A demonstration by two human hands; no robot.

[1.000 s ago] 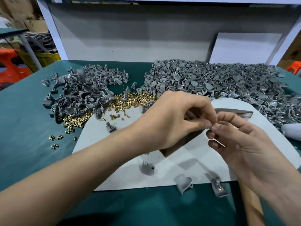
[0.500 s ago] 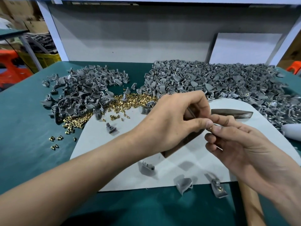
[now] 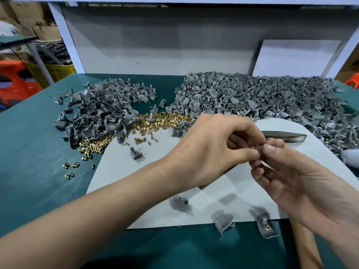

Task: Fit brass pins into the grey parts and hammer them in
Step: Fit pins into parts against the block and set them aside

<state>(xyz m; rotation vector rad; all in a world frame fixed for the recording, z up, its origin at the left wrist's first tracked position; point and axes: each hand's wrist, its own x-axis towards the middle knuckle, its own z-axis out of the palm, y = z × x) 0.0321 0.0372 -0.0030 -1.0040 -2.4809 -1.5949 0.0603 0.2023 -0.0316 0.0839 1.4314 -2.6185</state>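
The wooden hammer handle (image 3: 308, 247) lies at the near right edge of the green desk (image 3: 38, 191), passing under the right forearm. Three loose grey parts (image 3: 223, 222) rest along the near edge of the white board (image 3: 136, 191); the rightmost one shows a seated pin.

Above the board, the left hand (image 3: 213, 152) and right hand (image 3: 291, 171) meet fingertip to fingertip. The left hand's thumb and forefinger pinch narrowly on a brass pin (image 3: 253, 147), seen only as a small glint. The right hand's thumb and fingers pinch a small grey part (image 3: 260, 148), mostly hidden and blurred.

The metal hammer head (image 3: 285, 136) lies on the board just behind the hands.

Farther back, a heap of brass pins (image 3: 161, 123) sits between a left heap of grey parts (image 3: 101, 109) and a larger right heap (image 3: 262, 100)
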